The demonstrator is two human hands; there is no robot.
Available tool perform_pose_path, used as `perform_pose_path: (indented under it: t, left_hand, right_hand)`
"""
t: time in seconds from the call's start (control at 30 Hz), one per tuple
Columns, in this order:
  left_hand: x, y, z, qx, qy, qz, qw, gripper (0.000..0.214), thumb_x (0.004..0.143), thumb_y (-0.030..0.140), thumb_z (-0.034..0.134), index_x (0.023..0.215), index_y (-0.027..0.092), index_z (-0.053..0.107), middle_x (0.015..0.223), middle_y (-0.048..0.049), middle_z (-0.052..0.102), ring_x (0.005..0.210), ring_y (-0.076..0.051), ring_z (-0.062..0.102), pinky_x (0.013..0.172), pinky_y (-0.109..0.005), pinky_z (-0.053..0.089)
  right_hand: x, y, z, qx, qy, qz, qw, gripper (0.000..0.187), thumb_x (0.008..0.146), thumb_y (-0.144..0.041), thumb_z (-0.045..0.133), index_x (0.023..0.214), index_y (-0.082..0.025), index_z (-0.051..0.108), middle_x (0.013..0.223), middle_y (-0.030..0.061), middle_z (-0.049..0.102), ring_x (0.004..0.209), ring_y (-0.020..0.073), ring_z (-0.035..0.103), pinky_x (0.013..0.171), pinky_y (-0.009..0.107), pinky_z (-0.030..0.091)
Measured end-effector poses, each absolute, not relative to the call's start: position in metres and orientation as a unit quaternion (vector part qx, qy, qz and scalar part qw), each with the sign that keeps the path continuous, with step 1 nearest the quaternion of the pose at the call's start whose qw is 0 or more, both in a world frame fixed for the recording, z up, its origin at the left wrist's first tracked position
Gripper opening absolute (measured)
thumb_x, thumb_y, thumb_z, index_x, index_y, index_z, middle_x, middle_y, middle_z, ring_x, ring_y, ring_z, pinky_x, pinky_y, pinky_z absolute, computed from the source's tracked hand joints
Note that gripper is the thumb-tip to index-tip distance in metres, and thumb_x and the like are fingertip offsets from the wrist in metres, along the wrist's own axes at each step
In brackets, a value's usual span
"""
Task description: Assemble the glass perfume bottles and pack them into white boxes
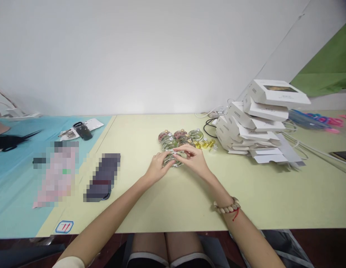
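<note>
My left hand and my right hand meet at the middle of the pale yellow table. Both close round a round clear glass bottle with greenish liquid, resting on or just above the table top. My right fingers curl over its top, my left fingers grip its side. Just behind stand several similar round bottles, some pinkish, some greenish. A few small gold caps lie to their right.
A leaning stack of white flat boxes stands at the right, with cables behind it. On the left lie a blue mat, two blurred-out items, a dark jar and black scissors. Pens lie at the far right.
</note>
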State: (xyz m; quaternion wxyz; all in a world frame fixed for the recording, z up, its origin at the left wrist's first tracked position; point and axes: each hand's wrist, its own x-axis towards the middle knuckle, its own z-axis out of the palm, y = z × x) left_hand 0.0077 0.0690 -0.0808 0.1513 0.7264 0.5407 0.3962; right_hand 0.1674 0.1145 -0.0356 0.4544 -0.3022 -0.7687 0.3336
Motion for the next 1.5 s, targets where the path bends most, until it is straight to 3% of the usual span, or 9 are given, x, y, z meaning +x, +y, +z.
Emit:
perform_pose_path:
  t: [0.47, 0.93, 1.1, 1.23, 1.37, 1.5]
  left_hand:
    - [0.008, 0.068, -0.079, 0.73, 0.543, 0.388, 0.147, 0.035, 0.086, 0.043, 0.043, 0.113, 0.023, 0.049, 0.109, -0.0036, 0.059, 0.096, -0.019, 0.052, 0.083, -0.033, 0.04]
    - [0.008, 0.069, -0.08, 0.733, 0.541, 0.387, 0.142, 0.038, 0.086, 0.046, 0.043, 0.115, 0.022, 0.048, 0.109, -0.0033, 0.059, 0.097, -0.019, 0.052, 0.084, -0.033, 0.039]
    - [0.008, 0.069, -0.081, 0.726, 0.552, 0.386, 0.14, 0.038, 0.085, 0.047, 0.043, 0.113, 0.022, 0.049, 0.108, -0.0034, 0.059, 0.097, -0.019, 0.052, 0.086, -0.034, 0.039]
    - [0.008, 0.069, -0.081, 0.724, 0.554, 0.387, 0.138, 0.038, 0.085, 0.047, 0.043, 0.112, 0.022, 0.049, 0.107, -0.0033, 0.059, 0.097, -0.019, 0.052, 0.086, -0.034, 0.039]
    - [0.008, 0.069, -0.081, 0.727, 0.551, 0.387, 0.136, 0.038, 0.085, 0.046, 0.044, 0.113, 0.021, 0.049, 0.107, -0.0039, 0.059, 0.097, -0.019, 0.052, 0.085, -0.034, 0.039]
    - [0.007, 0.069, -0.08, 0.73, 0.549, 0.385, 0.136, 0.038, 0.085, 0.046, 0.043, 0.113, 0.021, 0.048, 0.104, -0.004, 0.059, 0.094, -0.019, 0.052, 0.083, -0.033, 0.039]
  right_hand:
    - [0.163, 0.123, -0.049, -0.309, -0.725, 0.346, 0.509, 0.022, 0.065, -0.038, 0.07, 0.075, -0.019, 0.067, 0.083, 0.0075, 0.063, 0.078, 0.0175, 0.056, 0.054, 0.027, 0.041]
    - [0.163, 0.119, -0.043, -0.327, -0.73, 0.338, 0.496, 0.022, 0.065, -0.037, 0.07, 0.074, -0.017, 0.068, 0.079, 0.0057, 0.064, 0.058, 0.0106, 0.046, 0.051, 0.025, 0.037]
    - [0.173, 0.123, -0.034, -0.372, -0.613, 0.443, 0.539, 0.03, 0.068, -0.039, 0.067, 0.09, -0.019, 0.069, 0.085, 0.0054, 0.065, 0.06, 0.0104, 0.05, 0.045, 0.022, 0.035]
    - [0.178, 0.127, -0.03, -0.379, -0.569, 0.458, 0.568, 0.036, 0.066, -0.037, 0.069, 0.097, -0.021, 0.067, 0.094, 0.0057, 0.065, 0.061, 0.01, 0.05, 0.044, 0.021, 0.035]
    - [0.173, 0.123, -0.033, -0.352, -0.65, 0.423, 0.524, 0.026, 0.062, -0.034, 0.073, 0.083, -0.019, 0.07, 0.084, 0.0052, 0.067, 0.067, 0.0124, 0.053, 0.056, 0.025, 0.043]
    - [0.167, 0.119, -0.037, -0.336, -0.698, 0.417, 0.476, 0.025, 0.063, -0.035, 0.071, 0.082, -0.019, 0.07, 0.089, 0.0063, 0.067, 0.076, 0.0162, 0.057, 0.061, 0.027, 0.044]
